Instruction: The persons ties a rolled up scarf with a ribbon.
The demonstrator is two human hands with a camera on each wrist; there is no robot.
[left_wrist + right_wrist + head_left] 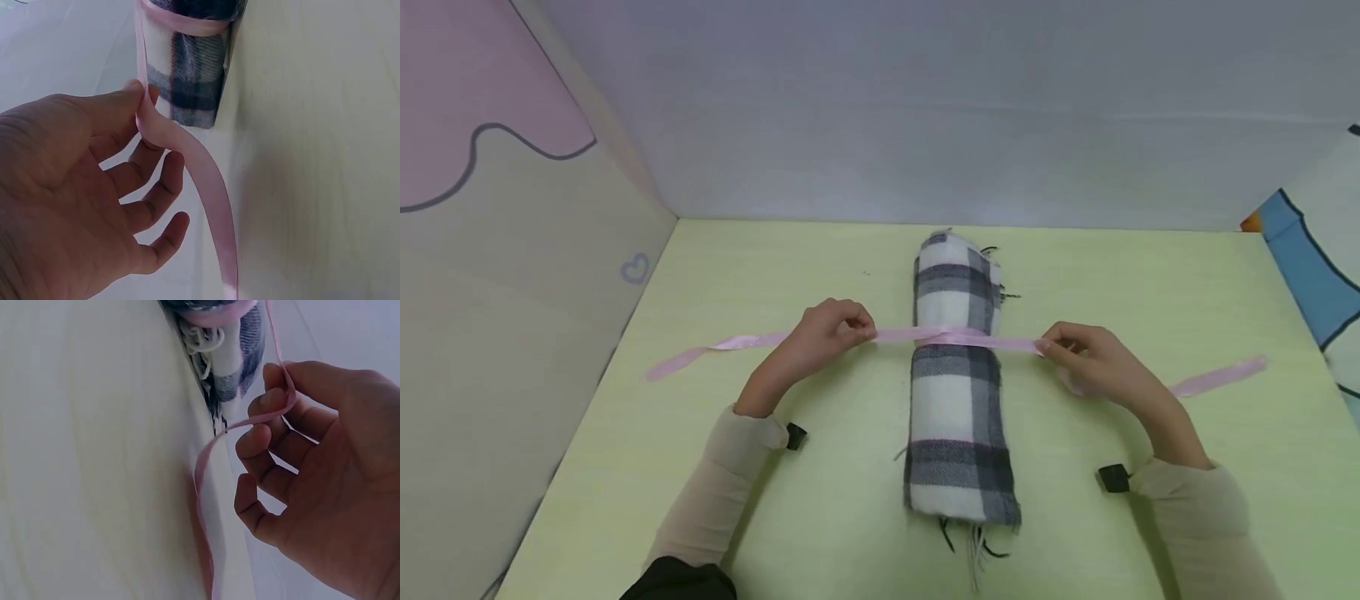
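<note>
**Ribbon drawn across rolled scarf**

The rolled plaid scarf (958, 392) lies at the middle of the green table (1150, 275), its long axis running near to far, fringe showing at both ends. A pink ribbon (951, 337) crosses it at mid-length, running left to right, with loose tails trailing on the table at either side. The left hand (827, 333) pinches the ribbon just left of the scarf; the right hand (1086, 354) pinches it just right. Both hands sit clear of the scarf itself.
</note>
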